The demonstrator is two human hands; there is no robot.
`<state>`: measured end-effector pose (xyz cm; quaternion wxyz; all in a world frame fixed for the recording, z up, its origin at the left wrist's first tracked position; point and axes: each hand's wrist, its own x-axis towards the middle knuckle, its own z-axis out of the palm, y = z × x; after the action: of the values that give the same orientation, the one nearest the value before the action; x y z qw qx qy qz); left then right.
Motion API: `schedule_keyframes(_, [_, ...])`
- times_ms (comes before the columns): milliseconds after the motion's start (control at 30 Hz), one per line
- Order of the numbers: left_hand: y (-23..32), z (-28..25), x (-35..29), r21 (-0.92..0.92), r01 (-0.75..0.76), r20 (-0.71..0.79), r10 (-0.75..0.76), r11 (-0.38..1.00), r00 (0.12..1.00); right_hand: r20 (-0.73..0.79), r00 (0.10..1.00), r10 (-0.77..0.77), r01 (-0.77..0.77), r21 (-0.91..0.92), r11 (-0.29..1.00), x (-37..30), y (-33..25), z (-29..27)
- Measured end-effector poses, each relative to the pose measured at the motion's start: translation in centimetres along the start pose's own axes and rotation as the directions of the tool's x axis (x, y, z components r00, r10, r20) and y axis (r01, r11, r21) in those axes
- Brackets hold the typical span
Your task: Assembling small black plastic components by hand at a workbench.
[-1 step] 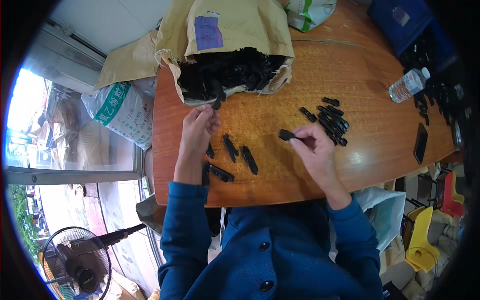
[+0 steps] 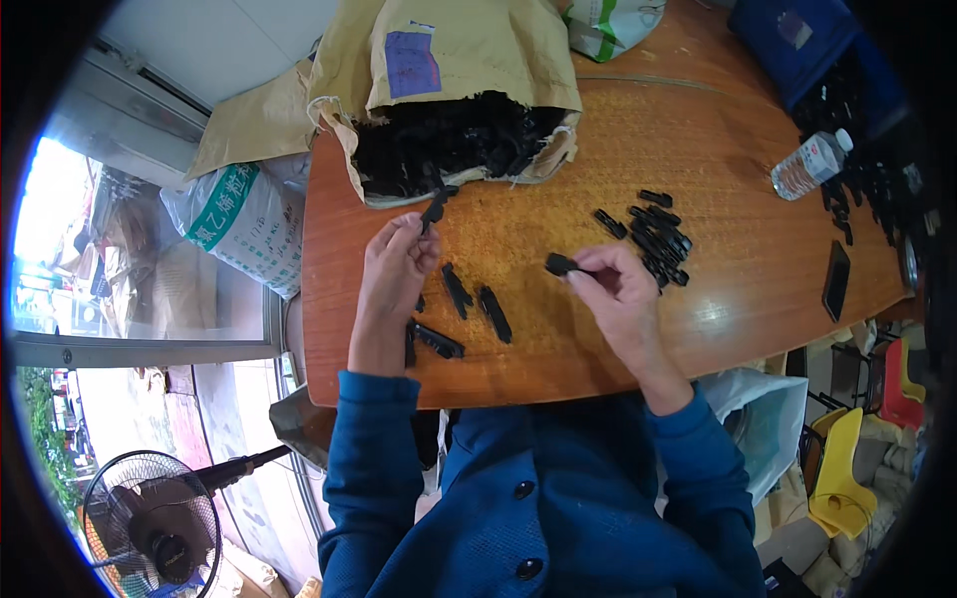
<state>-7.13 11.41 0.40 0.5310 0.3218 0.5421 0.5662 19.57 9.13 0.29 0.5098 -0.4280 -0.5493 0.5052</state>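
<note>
My left hand [image 2: 397,267] pinches a long, thin black plastic part [image 2: 436,206] just in front of the paper sack's mouth. The sack [image 2: 488,60] lies open toward me, full of similar black parts [image 2: 449,145]. Over the middle of the table my right hand [image 2: 626,299] grips another black plastic part [image 2: 560,264] between thumb and fingers. Right of that hand lies a heap of black parts [image 2: 658,239]. Several loose black parts [image 2: 494,315] rest on the wood between my forearms, a few partly hidden by the left wrist.
On the table's right side are a clear water bottle [image 2: 812,164] lying tilted, a flat black oblong object [image 2: 836,281] and a blue crate [image 2: 797,45] near more black parts. A white and green sack [image 2: 239,214] stands left of the table [image 2: 718,130]. A fan [image 2: 155,528] is lower left.
The part in my left hand has come away from the sack's mouth and shows more fully. My right hand has shifted slightly left with its part.
</note>
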Motion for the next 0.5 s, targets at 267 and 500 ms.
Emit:
schedule_keyframes(267, [-1.0, 5.1, -10.2, -0.565, 0.138, 0.203, -0.025, 0.813, 0.979, -0.12, 0.992, 0.048, 0.006, 0.415, 0.91, -3.2, -2.4, 4.1])
schedule_keyframes(500, [-2.1, 7.6, -13.6, -0.15, -0.08, 0.376, 0.131, 0.985, 0.917, -0.133, 0.991, 0.035, 0.02, 0.391, 0.92, -5.8, -2.8, 3.2])
